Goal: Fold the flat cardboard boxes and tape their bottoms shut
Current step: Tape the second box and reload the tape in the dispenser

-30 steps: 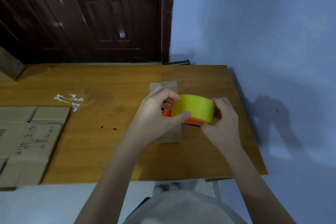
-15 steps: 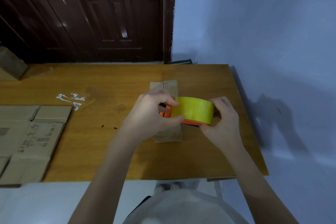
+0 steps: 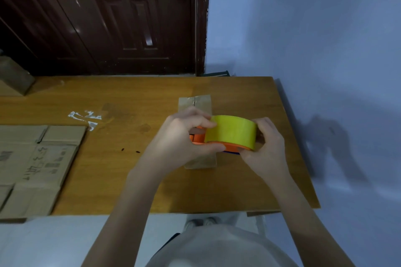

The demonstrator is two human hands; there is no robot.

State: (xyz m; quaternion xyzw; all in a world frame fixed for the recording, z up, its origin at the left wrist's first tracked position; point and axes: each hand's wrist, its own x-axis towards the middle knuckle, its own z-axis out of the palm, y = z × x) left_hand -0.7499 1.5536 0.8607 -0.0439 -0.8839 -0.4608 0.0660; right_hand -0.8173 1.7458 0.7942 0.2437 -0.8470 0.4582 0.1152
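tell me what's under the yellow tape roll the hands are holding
Under the yellow tape roll is its orange dispenser, then a small brown cardboard box on the wooden table. Both hands cover the box's middle.

small box (image 3: pixel 196 104): mostly hidden by hands | flat cardboard (image 3: pixel 32 167): cut off left

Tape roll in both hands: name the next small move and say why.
Probably peel the tape's free end loose. Both the left hand and the right hand grip the yellow tape roll on its orange dispenser above the small cardboard box, and no strip is drawn out yet.
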